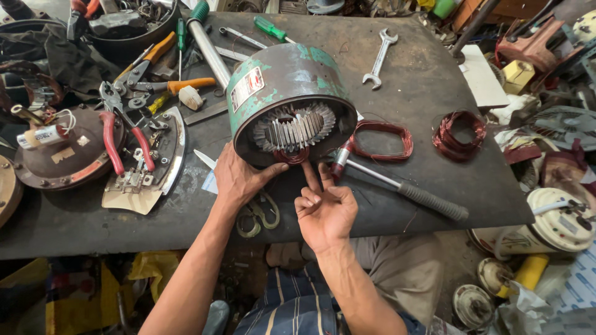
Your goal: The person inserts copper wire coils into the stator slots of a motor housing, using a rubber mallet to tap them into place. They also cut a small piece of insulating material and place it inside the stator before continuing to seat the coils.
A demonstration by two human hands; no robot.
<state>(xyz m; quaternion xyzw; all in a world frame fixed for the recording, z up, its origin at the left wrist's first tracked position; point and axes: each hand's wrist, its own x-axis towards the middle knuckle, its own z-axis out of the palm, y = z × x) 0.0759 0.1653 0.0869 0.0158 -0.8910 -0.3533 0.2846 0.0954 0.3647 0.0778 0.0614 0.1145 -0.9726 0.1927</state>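
Left hand (239, 177), fingers spread, rests against the lower rim of the green motor stator (288, 108), thumb touching the copper winding coil (292, 156) at its mouth. Right hand (324, 211), palm up and loosely curled, clamps nothing; its fingertips touch the same coil from below. Scissors (257, 217) lie beneath the hands on the dark worktop (428, 80); two loose copper coils (382, 139) lie to the right.

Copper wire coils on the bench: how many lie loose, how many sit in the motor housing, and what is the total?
Loose coils on the workbench: 2, one oval, one bunched
Coil at the stator slots of the green motor housing: 1, touched by the left hand and right hand
Total: 3
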